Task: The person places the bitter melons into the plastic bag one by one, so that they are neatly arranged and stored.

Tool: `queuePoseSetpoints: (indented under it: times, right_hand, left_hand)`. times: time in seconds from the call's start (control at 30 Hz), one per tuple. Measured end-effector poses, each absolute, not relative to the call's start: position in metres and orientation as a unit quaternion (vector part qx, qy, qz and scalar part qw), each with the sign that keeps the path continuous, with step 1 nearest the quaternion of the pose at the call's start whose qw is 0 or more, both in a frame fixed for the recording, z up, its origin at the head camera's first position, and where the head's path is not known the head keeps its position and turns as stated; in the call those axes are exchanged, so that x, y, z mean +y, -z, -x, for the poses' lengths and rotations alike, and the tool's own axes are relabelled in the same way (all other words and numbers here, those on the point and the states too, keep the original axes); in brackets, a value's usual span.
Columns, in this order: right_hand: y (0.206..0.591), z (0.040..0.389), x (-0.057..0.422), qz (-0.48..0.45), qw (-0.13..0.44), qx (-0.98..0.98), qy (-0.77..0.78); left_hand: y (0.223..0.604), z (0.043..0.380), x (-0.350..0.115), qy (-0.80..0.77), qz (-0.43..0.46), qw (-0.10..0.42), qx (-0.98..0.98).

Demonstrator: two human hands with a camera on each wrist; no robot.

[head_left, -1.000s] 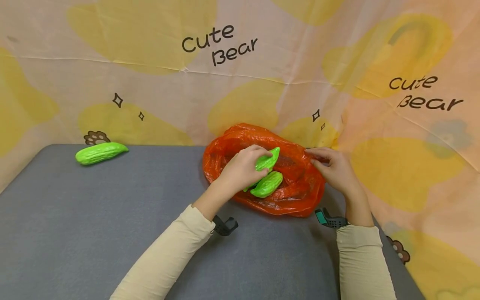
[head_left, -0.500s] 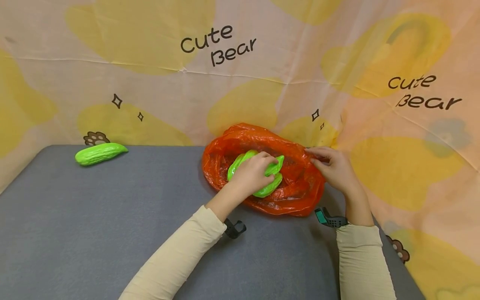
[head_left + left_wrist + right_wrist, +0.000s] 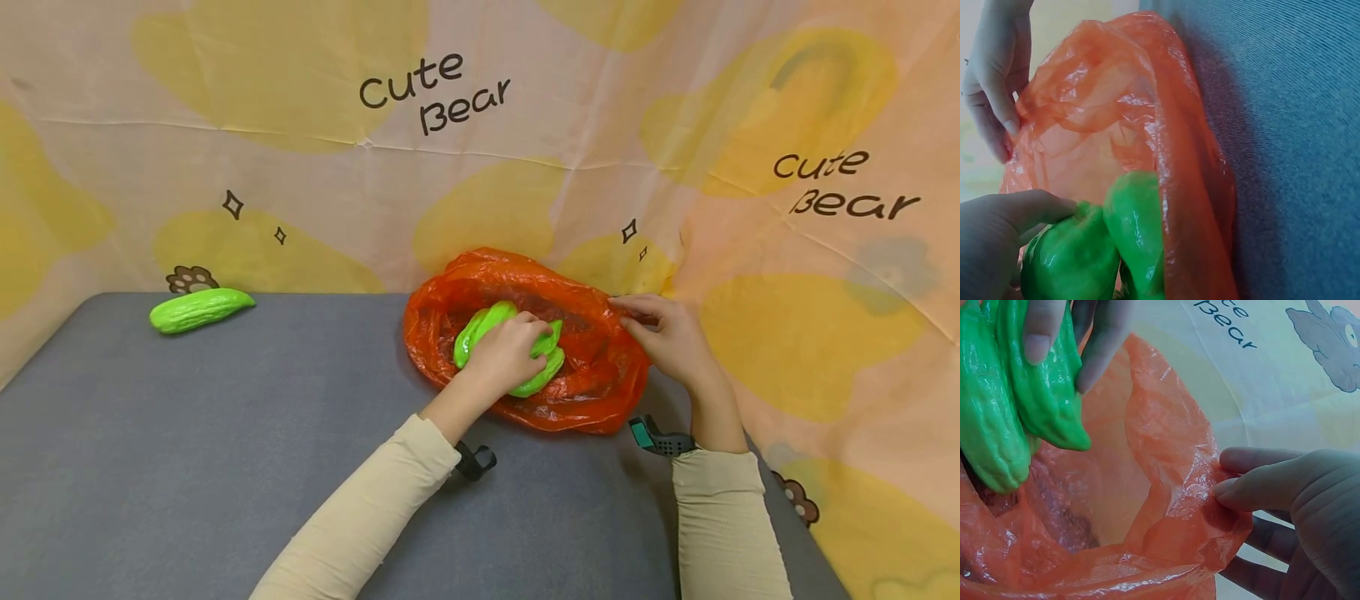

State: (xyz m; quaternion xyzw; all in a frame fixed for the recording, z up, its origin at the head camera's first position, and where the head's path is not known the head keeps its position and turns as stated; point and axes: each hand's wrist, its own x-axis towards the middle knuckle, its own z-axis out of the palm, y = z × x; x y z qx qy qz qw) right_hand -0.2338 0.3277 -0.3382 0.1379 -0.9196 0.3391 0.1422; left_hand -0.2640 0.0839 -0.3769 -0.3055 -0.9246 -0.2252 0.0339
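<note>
An orange-red plastic bag (image 3: 525, 268) lies with its mouth spread wide in the head view. My left hand (image 3: 504, 357) reaches into that mouth and grips a bright green bitter melon (image 3: 1050, 403), thumb on one side and fingers on the other. Against it lies a second bitter melon (image 3: 988, 419), seen beside it in the right wrist view too; more green shows left of the hand in the bag. At the bag's right rim, my right hand (image 3: 671, 340) pinches the plastic between thumb and fingertips. The left palm hides part of the melons in the head view.
Another bitter melon (image 3: 201, 311) lies at the far left of the grey table (image 3: 225, 433), near its back edge. A printed cloth (image 3: 300, 167) rises behind the table and along the right side, close to the bag.
My left hand has moved right and lowered the bitter melon deeper into the bag, uncovering green melons on its left. The right hand stays at the rim.
</note>
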Motion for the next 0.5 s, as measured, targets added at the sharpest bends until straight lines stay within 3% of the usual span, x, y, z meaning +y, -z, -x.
queuePoseSetpoints:
  times: [0.5]
  right_hand:
    - [0.3379,0.2340,0.3267,-0.142,0.137,-0.919,-0.342]
  left_hand:
    - [0.3793,0.2631,0.0844,0.217,0.304,0.038,-0.927]
